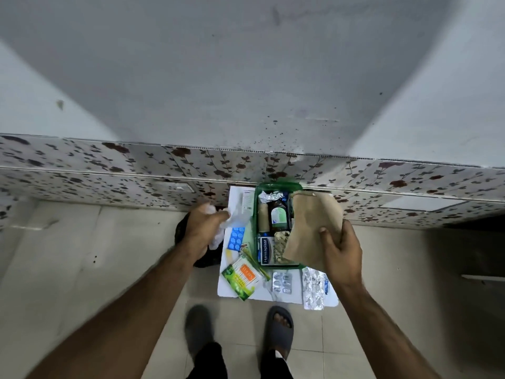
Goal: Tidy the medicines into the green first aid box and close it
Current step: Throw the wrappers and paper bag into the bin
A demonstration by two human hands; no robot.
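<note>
Green first aid box (278,187), open on white board: right hand (340,254) fingers pinch brown paper packet (311,228) over it; left hand (203,224) clutches white wrapping (232,217); slide packet flat alongside bottle (278,216).

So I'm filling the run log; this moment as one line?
left hand: holds white wad | right hand: holds brown paper bag over green box | box open | blister packs outside

Your small white table (332,298) carried the green first aid box (278,186) at its far edge. A blue blister strip (236,238) lay left; a green-orange packet (241,277) and silver strips (282,283) lay along the near edge.
</note>
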